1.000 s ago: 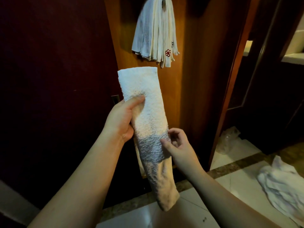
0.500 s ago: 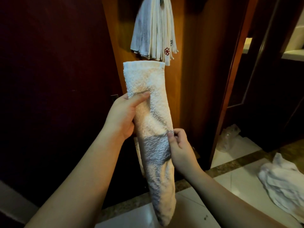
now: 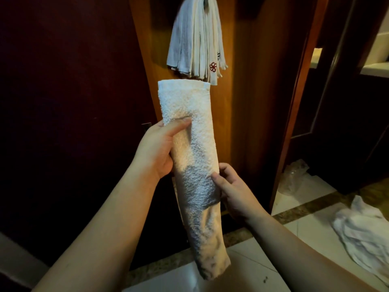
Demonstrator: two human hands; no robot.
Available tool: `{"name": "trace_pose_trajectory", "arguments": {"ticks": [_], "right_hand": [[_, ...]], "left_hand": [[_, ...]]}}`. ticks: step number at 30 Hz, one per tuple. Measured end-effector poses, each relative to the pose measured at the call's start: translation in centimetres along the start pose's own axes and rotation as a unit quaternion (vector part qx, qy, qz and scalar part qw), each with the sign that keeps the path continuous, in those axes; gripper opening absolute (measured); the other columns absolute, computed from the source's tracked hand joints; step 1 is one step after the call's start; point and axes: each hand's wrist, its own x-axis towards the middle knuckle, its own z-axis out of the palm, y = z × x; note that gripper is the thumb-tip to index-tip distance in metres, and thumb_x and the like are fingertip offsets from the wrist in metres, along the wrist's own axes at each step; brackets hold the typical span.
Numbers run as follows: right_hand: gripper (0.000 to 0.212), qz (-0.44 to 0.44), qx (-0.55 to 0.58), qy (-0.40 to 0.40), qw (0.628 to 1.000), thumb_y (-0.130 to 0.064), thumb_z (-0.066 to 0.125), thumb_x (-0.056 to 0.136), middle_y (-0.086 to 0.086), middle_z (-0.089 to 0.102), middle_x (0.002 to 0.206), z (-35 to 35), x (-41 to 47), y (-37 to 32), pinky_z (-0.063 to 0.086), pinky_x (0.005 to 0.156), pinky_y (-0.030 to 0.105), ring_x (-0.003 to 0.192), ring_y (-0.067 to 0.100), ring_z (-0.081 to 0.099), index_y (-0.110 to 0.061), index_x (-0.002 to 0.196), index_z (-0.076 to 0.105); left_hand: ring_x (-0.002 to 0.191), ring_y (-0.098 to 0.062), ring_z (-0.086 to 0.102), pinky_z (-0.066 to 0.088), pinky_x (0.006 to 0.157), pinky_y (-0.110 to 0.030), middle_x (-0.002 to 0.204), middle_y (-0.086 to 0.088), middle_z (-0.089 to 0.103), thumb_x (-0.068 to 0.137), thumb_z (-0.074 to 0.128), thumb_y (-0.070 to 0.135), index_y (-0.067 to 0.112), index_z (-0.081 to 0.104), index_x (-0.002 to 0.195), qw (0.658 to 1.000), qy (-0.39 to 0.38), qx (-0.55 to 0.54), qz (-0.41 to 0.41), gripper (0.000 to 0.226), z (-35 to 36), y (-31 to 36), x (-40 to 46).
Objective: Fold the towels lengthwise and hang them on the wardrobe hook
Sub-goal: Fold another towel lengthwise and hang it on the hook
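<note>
Fingers of the left hand [image 3: 156,151] wrap behind the folded towel [image 3: 190,148], thumb pressed across its front, so the narrow strip stands nearly upright. Lower down, on the towel's right edge, the right hand [image 3: 233,191] pinches the cloth between thumb and curled fingers. Above both grips the towel's top edge reaches just under the bundle of hung towels [image 3: 196,39], which drape from the hook [image 3: 205,3] on the wardrobe panel [image 3: 233,114]. Below the grips, the towel's free end hangs over the tiled floor [image 3: 305,230]. Well to the right of the right hand, a crumpled towel [image 3: 362,232] lies on the floor.
</note>
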Motion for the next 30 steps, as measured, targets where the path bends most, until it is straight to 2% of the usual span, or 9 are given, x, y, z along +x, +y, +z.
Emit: {"name": "trace_pose_trajectory", "arguments": {"ticks": [5, 12, 15, 17, 19, 21, 24, 27, 30], "right_hand": [[0.034, -0.027, -0.179, 0.046, 0.982, -0.059, 0.05, 0.083, -0.018, 0.07, 0.089, 0.7, -0.7, -1.3, 0.049, 0.081, 0.027, 0.084, -0.002, 0.065, -0.031, 0.101, 0.06], [0.024, -0.103, -0.16, 0.149, 0.97, -0.05, 0.054, 0.089, 0.003, 0.068, 0.097, 1.4, -0.8, -1.0, 0.055, 0.081, 0.044, 0.088, 0.015, 0.068, -0.036, 0.108, 0.047], [0.039, -0.03, -0.206, 0.059, 0.976, -0.062, 0.062, 0.084, -0.012, 0.072, 0.103, -0.4, 0.6, -1.3, 0.056, 0.093, 0.038, 0.096, 0.004, 0.07, -0.038, 0.112, 0.051], [0.077, 0.089, -0.177, -0.048, 0.979, -0.071, 0.079, 0.062, 0.001, 0.071, 0.118, -1.6, 1.5, -1.2, 0.049, 0.103, 0.05, 0.107, 0.021, 0.068, -0.025, 0.121, 0.06], [0.097, 0.186, -0.137, -0.132, 0.964, -0.058, 0.092, 0.049, 0.016, 0.068, 0.122, -2.5, 1.8, -0.9, 0.045, 0.107, 0.053, 0.112, 0.035, 0.064, -0.004, 0.123, 0.062], [0.084, 0.217, -0.158, -0.173, 0.948, -0.048, 0.091, 0.056, 0.017, 0.069, 0.122, -3.1, 1.9, -0.9, 0.043, 0.109, 0.053, 0.115, 0.036, 0.063, -0.001, 0.12, 0.064], [0.082, 0.204, -0.16, -0.188, 0.947, -0.058, 0.09, 0.055, 0.01, 0.073, 0.115, -3.7, 2.0, -1.0, 0.051, 0.101, 0.046, 0.108, 0.027, 0.068, -0.008, 0.116, 0.067], [0.078, 0.204, -0.07, -0.196, 0.957, -0.054, 0.093, 0.05, 0.007, 0.075, 0.105, -3.8, 1.6, -0.9, 0.058, 0.083, 0.031, 0.096, 0.02, 0.072, -0.007, 0.107, 0.07], [0.071, 0.208, -0.035, -0.203, 0.956, -0.052, 0.094, 0.051, 0.008, 0.075, 0.105, -3.7, 0.9, -1.2, 0.056, 0.084, 0.031, 0.096, 0.02, 0.072, -0.009, 0.103, 0.073]], "left_hand": [[0.097, -0.022, 0.073, 0.058, 0.077, -0.037, 0.106, -0.007, 0.076, 0.091, 0.064, 0.009, 0.008, 0.067, 0.114, 1.0, 0.003, -0.002, -0.004, 0.023, -0.1, 0.4, 0.1], [0.102, -0.025, 0.072, 0.057, 0.086, -0.042, 0.109, -0.01, 0.074, 0.095, 0.059, 0.013, 0.008, 0.063, 0.118, 0.999, -0.021, -0.04, -0.019, 0.024, 0.0, 0.3, 0.7], [0.104, -0.028, 0.071, 0.059, 0.084, -0.044, 0.114, -0.014, 0.072, 0.097, 0.057, 0.016, 0.005, 0.06, 0.124, 0.998, -0.005, -0.058, -0.032, 0.029, -0.1, 0.2, 1.6], [0.1, -0.027, 0.072, 0.059, 0.078, -0.043, 0.111, -0.014, 0.073, 0.098, 0.058, 0.017, 0.005, 0.061, 0.124, 0.996, 0.02, -0.07, -0.055, 0.029, -0.4, 0.3, 2.6], [0.097, -0.028, 0.073, 0.058, 0.077, -0.043, 0.108, -0.014, 0.074, 0.097, 0.058, 0.017, 0.004, 0.061, 0.123, 0.994, 0.034, -0.064, -0.086, 0.029, -0.6, 0.2, 3.5], [0.096, -0.028, 0.073, 0.058, 0.078, -0.044, 0.107, -0.014, 0.074, 0.098, 0.059, 0.018, 0.003, 0.062, 0.122, 0.992, 0.041, -0.05, -0.108, 0.029, -0.6, -0.1, 4.2], [0.092, -0.028, 0.074, 0.059, 0.077, -0.044, 0.104, -0.013, 0.075, 0.096, 0.063, 0.021, 0.004, 0.063, 0.119, 0.99, 0.066, -0.021, -0.126, 0.028, -0.8, -0.4, 5.3], [0.093, -0.028, 0.073, 0.058, 0.083, -0.046, 0.101, -0.011, 0.075, 0.096, 0.064, 0.024, 0.006, 0.064, 0.11, 0.987, 0.087, 0.016, -0.138, 0.023, -0.8, -0.7, 6.2], [0.097, -0.029, 0.071, 0.056, 0.091, -0.05, 0.105, -0.013, 0.073, 0.095, 0.066, 0.022, 0.005, 0.062, 0.108, 0.982, 0.095, 0.031, -0.163, 0.022, -0.7, -1.4, 6.8]]}}
